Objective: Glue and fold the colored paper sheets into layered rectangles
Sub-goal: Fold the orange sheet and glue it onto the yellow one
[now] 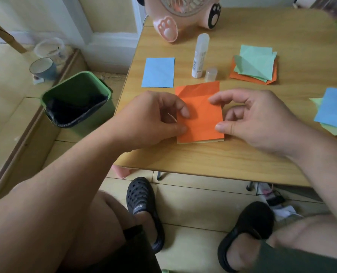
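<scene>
Both hands are down on the wooden table [242, 158], working the orange paper [200, 119] at its near-middle. The left hand [151, 119] pinches the sheet's left edge, thumb and curled fingertips closed on it. The right hand [256, 119] pinches the right edge with the thumb on top, forefinger hooked over the upper part; its other fingers sit behind the edge, so how they lie is unclear. A pale yellow sheet [201, 142] peeks out under the orange one along the near edge, mostly covered.

Around them: a blue rectangle [158, 72] lies flat to the far left, apart from the orange. Just beyond the orange sheet stands an uncapped glue stick [200, 56], its clear cap [211, 73] upright right beside it. Further right, a loose stack of green sheets [255, 64] rests on orange ones. At the right edge, a blue sheet on light green paper [335, 109], cut off by the frame. A pink paw-footed fan [183, 16] is at the far edge, its top cropped. Off the table's left, a green bin [78, 101] with a black liner; beyond it a mug [43, 67], blurry.
</scene>
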